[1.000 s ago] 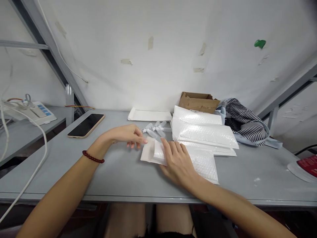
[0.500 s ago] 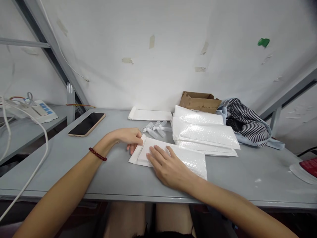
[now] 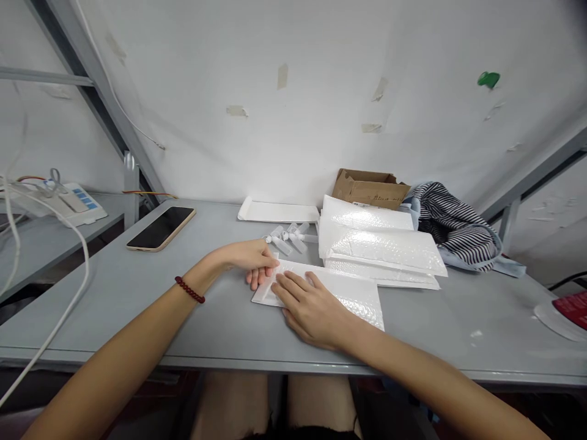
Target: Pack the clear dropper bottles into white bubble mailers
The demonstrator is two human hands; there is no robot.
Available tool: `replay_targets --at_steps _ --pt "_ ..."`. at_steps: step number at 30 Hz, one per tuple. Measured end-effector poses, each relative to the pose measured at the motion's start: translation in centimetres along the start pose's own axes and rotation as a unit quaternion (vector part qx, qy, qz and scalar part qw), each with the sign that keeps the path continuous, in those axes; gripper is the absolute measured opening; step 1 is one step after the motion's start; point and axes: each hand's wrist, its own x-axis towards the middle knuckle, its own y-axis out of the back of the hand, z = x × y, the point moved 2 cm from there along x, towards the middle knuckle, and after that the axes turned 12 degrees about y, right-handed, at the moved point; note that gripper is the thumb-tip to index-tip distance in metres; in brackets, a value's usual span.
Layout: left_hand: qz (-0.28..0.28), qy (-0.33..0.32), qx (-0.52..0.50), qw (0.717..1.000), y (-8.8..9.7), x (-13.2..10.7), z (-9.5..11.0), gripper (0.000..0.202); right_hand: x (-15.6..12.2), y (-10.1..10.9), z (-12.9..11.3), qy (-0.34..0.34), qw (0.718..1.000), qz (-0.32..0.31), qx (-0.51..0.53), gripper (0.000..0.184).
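Note:
A white bubble mailer (image 3: pixel 353 294) lies flat on the grey table (image 3: pixel 137 293) in front of me. My right hand (image 3: pixel 308 307) rests flat on its left end, fingers stretched out. My left hand (image 3: pixel 250 260) touches the mailer's left edge, its fingers curled down onto the flap; whether it grips anything I cannot make out. A dark bead bracelet (image 3: pixel 189 289) circles my left wrist. Just behind my left hand lie several small clear plastic tubes (image 3: pixel 288 238).
A stack of white bubble mailers (image 3: pixel 378 247) sits behind the flat one. A phone (image 3: pixel 161 228) lies at the left, a white tray (image 3: pixel 277 212) and cardboard box (image 3: pixel 369 187) at the back, striped cloth (image 3: pixel 454 223) at the right. White cables (image 3: pixel 55 318) hang at the left.
The mailer's folded end has been laid flat. My right hand slid left onto that end, and my left hand moved from the tubes onto the mailer's left edge.

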Motion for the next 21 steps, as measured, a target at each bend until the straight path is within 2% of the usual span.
replay_targets --at_steps 4,8,13,17,19,21 --pt "-0.007 -0.010 0.028 1.000 -0.1 0.4 -0.1 0.030 0.2 -0.3 -0.2 -0.015 0.999 0.012 -0.031 0.042" --pt "0.006 -0.001 0.054 0.999 0.0 1.4 -0.4 0.034 0.4 -0.7 -0.5 0.014 0.999 0.000 -0.050 0.045" --pt "0.087 0.044 0.025 0.995 0.7 2.5 -1.0 0.042 0.4 -0.8 -0.6 0.042 0.998 -0.019 -0.046 0.042" --pt "0.178 0.038 0.025 0.983 1.1 3.1 -1.2 0.045 0.5 -0.9 -0.7 0.066 0.995 -0.012 -0.070 0.042" --pt "0.191 0.027 0.038 0.980 1.1 3.3 -1.2 0.044 0.6 -0.9 -0.7 0.069 0.994 -0.006 -0.088 0.041" --pt "0.181 0.013 0.043 0.983 1.3 3.3 -1.4 0.042 0.7 -0.8 -0.8 0.070 0.992 0.007 -0.109 0.038"
